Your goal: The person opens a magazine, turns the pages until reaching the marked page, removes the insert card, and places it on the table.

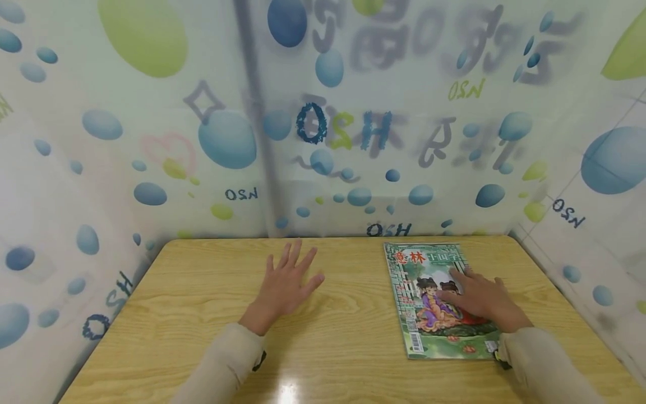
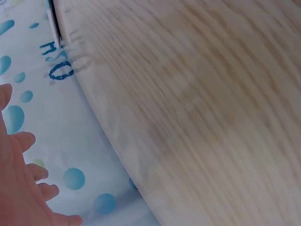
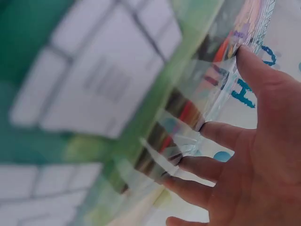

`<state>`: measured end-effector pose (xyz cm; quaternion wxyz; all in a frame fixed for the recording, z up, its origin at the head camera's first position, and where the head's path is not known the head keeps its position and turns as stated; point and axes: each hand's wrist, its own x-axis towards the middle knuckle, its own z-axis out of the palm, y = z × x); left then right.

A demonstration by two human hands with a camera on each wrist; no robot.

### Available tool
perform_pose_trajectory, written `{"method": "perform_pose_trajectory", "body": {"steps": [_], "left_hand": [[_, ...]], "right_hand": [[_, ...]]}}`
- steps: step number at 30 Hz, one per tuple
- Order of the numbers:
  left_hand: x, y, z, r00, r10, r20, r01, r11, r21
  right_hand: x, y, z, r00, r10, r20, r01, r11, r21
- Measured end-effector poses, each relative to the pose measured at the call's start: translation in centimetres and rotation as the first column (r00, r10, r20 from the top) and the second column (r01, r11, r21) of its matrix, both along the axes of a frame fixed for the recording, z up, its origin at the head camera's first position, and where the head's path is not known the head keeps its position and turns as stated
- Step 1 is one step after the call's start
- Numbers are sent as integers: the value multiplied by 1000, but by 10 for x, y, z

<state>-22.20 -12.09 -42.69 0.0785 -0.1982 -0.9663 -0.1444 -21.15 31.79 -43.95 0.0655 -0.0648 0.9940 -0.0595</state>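
A magazine point(image 1: 434, 336) with a green cover, red lettering and two cartoon figures lies face up on the right part of the wooden table point(image 1: 348, 336). Over its right side, my right hand point(image 1: 481, 297) has its fingers spread, the fingertips on the cover; it hides part of one figure. The right wrist view shows the fingertips point(image 3: 176, 157) at the glossy cover from close by. To the left, my left hand point(image 1: 285, 286) is held with fingers spread over the bare wood, holding nothing. Only part of that left hand point(image 2: 21, 188) shows in the left wrist view.
A pale curtain point(image 1: 217, 207) printed with blue and green drops and mirrored lettering hangs behind the table's far edge. More of this printed sheet stands at the left point(image 1: 55, 224) and right sides. Bare wood lies between the left hand and the magazine.
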Motion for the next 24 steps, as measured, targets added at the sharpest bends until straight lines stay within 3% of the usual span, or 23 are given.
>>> {"method": "perform_pose_trajectory", "body": {"steps": [6,14,24], "left_hand": [[0,13,-1,999,-28,20,29,999,-26],[3,34,0,997,-72,23,73,996,-44],[7,57,1,985,-129,116,138,988,-67]], "right_hand": [[-3,-7,4,999,-8,45,7,1000,26],[-2,-14,7,999,17,42,-18,999,33],[-3,-30,9,999,32,32,-34,997,68]]}}
